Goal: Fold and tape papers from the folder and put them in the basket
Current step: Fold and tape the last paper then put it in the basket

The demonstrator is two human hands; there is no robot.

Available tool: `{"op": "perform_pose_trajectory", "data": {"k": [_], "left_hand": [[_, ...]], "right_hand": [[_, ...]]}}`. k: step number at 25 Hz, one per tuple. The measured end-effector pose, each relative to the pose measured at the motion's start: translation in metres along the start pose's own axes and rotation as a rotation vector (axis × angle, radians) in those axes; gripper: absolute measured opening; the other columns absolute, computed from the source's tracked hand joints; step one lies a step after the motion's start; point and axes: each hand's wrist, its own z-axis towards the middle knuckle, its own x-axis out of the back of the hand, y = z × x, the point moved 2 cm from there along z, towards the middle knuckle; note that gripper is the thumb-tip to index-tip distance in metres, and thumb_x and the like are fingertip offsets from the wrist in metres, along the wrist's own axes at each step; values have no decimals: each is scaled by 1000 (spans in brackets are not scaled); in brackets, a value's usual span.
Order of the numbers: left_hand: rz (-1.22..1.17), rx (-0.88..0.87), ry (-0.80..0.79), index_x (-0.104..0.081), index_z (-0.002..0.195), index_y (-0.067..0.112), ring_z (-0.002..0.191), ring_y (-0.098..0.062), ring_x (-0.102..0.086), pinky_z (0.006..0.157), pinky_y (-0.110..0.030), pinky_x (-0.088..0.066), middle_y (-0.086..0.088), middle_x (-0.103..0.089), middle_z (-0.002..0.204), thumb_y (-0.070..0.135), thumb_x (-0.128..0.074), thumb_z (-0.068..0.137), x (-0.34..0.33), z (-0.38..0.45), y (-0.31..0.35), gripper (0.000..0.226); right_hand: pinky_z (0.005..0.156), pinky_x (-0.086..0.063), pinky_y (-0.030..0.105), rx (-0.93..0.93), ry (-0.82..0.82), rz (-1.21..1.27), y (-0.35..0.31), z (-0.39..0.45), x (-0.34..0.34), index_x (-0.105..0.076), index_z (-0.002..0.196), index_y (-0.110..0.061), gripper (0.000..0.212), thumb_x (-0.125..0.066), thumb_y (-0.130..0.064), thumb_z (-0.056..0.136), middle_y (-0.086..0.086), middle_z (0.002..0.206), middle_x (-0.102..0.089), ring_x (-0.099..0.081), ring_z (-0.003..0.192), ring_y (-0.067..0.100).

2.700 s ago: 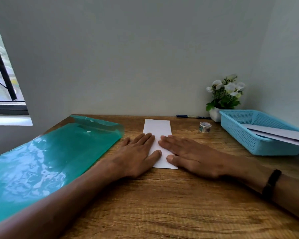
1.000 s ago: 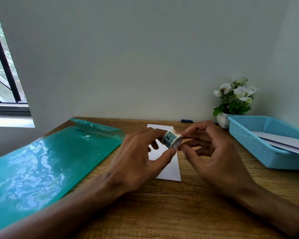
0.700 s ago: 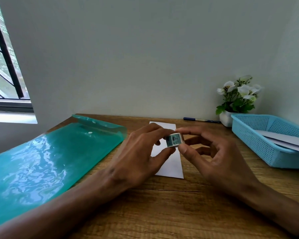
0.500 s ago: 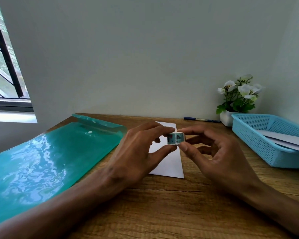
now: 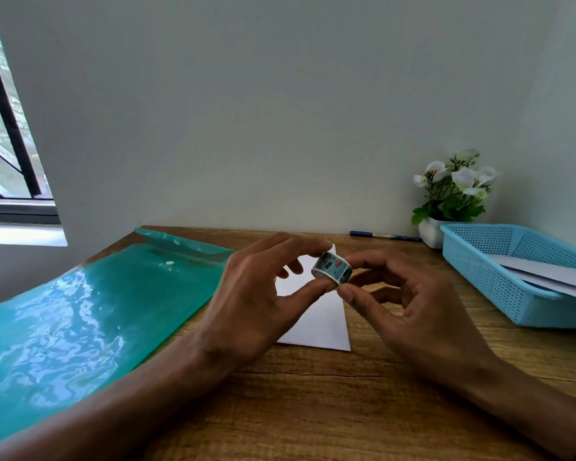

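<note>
A small patterned tape roll [image 5: 332,267] is pinched between the left hand [image 5: 250,304] and the right hand [image 5: 423,314] (thumb and forefinger of each), held above the folded paper [image 5: 316,324] on the wooden table [image 5: 313,410]. The green folder [image 5: 80,321] is seen at the left, and the blue basket [image 5: 512,277], with papers inside, at the right.

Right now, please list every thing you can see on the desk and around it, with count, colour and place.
tape roll: one, patterned teal and white, held above the folded paper
folded paper: one, white, flat at desk centre
folder: one, translucent green, desk left
basket: one, light blue, desk right
papers in basket: white, count unclear
pen: one, dark blue, by the back wall
potted plant: one, white flowers, white pot, behind the basket
desk: one, brown wood
window: one, black bars, far left
left hand: pinches the tape roll
right hand: pinches the tape roll
</note>
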Motion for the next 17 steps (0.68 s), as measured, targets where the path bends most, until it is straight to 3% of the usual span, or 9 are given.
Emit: {"op": "perform_pose_trajectory", "data": {"k": [7,17], "left_hand": [[20,31,-10,-66,130,40,95,2,-66,70,-17,-58,25,-70,114,57,-68,86,-1,-1,-1,46],[21,21,-17,-71,125,33,95,-2,-67,73,-20,-57,20,-73,113,44,-77,87,-2,-1,-2,40]], "right_hand": [[76,-60,13,5,13,-6,0,0,0,-66,121,-35,47,-67,-57,79,-22,119,-68,-68,105,-5],[77,-63,21,36,-8,-16,1,1,0,-70,112,-27,43,-68,-56,79,-15,122,-66,-66,110,1]]}}
